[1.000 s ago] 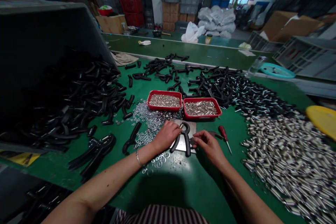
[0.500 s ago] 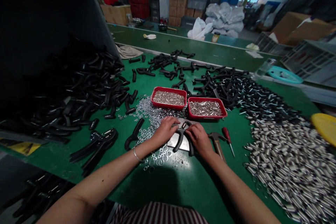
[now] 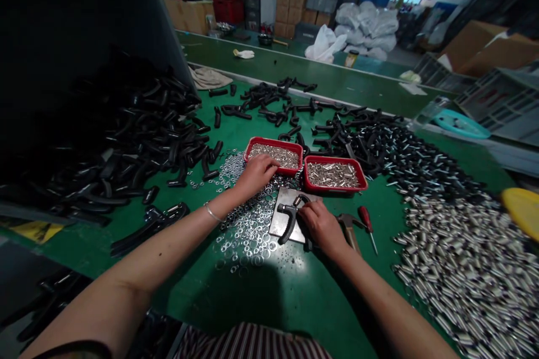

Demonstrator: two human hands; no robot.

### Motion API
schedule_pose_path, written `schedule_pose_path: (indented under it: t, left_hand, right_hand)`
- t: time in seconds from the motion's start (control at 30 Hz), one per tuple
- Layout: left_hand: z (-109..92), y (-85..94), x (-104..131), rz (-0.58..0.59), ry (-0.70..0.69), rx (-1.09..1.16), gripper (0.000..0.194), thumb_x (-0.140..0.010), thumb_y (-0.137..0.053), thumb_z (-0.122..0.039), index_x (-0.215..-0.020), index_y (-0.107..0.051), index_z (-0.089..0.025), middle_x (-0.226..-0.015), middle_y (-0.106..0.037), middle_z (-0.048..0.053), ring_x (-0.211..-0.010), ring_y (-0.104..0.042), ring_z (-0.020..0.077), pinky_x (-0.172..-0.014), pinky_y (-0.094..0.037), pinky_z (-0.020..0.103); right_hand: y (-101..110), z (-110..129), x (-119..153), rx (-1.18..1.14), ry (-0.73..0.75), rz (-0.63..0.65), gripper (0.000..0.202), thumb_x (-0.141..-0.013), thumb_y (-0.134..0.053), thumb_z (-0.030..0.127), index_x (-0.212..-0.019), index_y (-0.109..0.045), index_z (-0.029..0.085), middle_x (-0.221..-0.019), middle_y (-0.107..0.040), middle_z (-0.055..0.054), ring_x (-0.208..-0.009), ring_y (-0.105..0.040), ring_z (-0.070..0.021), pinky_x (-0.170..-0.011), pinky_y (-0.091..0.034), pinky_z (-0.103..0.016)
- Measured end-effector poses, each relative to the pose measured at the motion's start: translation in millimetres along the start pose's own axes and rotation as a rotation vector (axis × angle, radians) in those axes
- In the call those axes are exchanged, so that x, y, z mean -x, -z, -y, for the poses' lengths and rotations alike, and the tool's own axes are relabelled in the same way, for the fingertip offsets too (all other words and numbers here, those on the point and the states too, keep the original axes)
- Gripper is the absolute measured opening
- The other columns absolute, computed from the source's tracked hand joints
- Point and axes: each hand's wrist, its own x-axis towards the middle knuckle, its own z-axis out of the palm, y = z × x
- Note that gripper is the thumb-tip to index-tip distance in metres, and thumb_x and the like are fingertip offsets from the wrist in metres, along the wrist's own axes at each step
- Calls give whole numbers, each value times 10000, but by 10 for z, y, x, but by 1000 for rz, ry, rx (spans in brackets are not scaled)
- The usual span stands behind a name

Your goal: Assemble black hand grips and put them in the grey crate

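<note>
My left hand (image 3: 256,174) reaches over the front edge of a red tray (image 3: 248,155) filled with small metal pieces. Its fingertips are bent together at the pieces, and whatever is between them is too small to make out. A black plastic spring clamp (image 3: 288,223) with a curved jaw lies on a flat metal plate (image 3: 278,223). My right hand (image 3: 322,225) grips its right side, hiding much of that handle. Loose metal rings (image 3: 252,230) are scattered under and beside my left forearm.
A second red tray (image 3: 307,182) holds metal pins. Right of my right hand lie a hammer (image 3: 350,234) and a red-handled screwdriver (image 3: 368,224). Metal springs (image 3: 467,258) are heaped at the right. A large grey bin (image 3: 166,28) spills black clamp parts (image 3: 155,129) at the left.
My left hand has left the clamp and moved up and left to the red tray. My right hand stays on the clamp. The clamp assembly near the left table edge looks partly covered by my forearm.
</note>
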Motion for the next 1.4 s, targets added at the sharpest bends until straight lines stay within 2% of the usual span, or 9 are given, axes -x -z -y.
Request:
schedule_pose_path:
  t: [0.17, 0.3, 0.4, 0.57, 0.83, 1.03, 1.2, 1.3, 1.4]
  left_hand:
    - [250, 79, -343, 139, 107, -394, 220, -930, -523, -197, -997, -726, -145, -1081, -693, 140, -1105, -582, 288, -985, -394, 425]
    - [384, 74, -588, 258, 172, -492, 165, -847, -577, -124, -866, -736, -84, -987, -711, 202, -1007, -635, 322, -922, -417, 419]
    - [387, 35, -648, 255, 166, -486, 170, -837, -575, -125, -855, -739, -82, -976, -718, 201, -982, -648, 310, -894, -433, 390]
    - [409, 45, -569, 188, 145, -465, 229, -896, -533, -209, -992, -732, -151, -1083, -712, 139, -1049, -625, 263, -903, -443, 343]
    - [441, 80, -469, 98, 211, -366, 242, -942, -490, -223, -1066, -681, -143, -1102, -708, 132, -1009, -640, 240, -900, -455, 314]
    - [430, 46, -519, 181, 193, -418, 233, -899, -542, -187, -1062, -694, -120, -1135, -686, 164, -1077, -627, 269, -940, -455, 336]
    - [432, -18, -608, 252, 201, -430, 182, -866, -553, -131, -925, -720, -85, -1032, -710, 207, -990, -666, 299, -863, -487, 348]
    - [418, -45, -570, 220, 191, -425, 224, -900, -497, -129, -981, -699, -75, -1079, -693, 222, -1014, -659, 308, -866, -487, 365]
    - [421, -43, -525, 157, 192, -404, 244, -930, -462, -149, -1056, -667, -109, -1105, -686, 188, -1026, -650, 284, -887, -482, 361]
  right_hand:
    - [353, -204, 572, 59, -307, -145, 258, -971, -480, 408, -1059, -600, 197, -1026, -647, -139, -968, -604, -286, -866, -492, -442]
    - [563, -313, 1257, 155, -604, 131, 348, -863, -567, 567, -799, -517, 229, -754, -621, -85, -673, -594, -260, -618, -462, -369]
    - [665, -204, 1450, -179, -838, 208, 394, -832, -561, 620, -758, -495, 239, -656, -586, -21, -579, -573, -213, -548, -443, -321]
    - [843, 127, 1232, -776, -931, 108, 432, -826, -574, 662, -971, -557, 256, -705, -607, 16, -534, -582, -174, -532, -485, -297]
    - [855, 343, 725, -321, -577, 55, 346, -945, -416, 556, -1005, -577, 256, -693, -603, -24, -610, -573, -214, -598, -435, -311]
    - [644, 328, 603, -426, -555, 222, 373, -974, -379, 549, -776, -482, 249, -660, -551, 1, -610, -547, -188, -602, -406, -288]
    - [635, 288, 701, -479, -644, 150, 390, -920, -491, 591, -765, -525, 234, -631, -540, 7, -587, -518, -168, -565, -390, -272]
    - [646, 254, 792, -772, -833, 225, 463, -906, -469, 664, -813, -568, 222, -560, -465, 45, -443, -415, -114, -407, -309, -223]
    - [587, 278, 909, -1060, -983, 116, 481, -897, -464, 698, -949, -569, 232, -550, -445, 81, -339, -252, -59, -295, -204, -182]
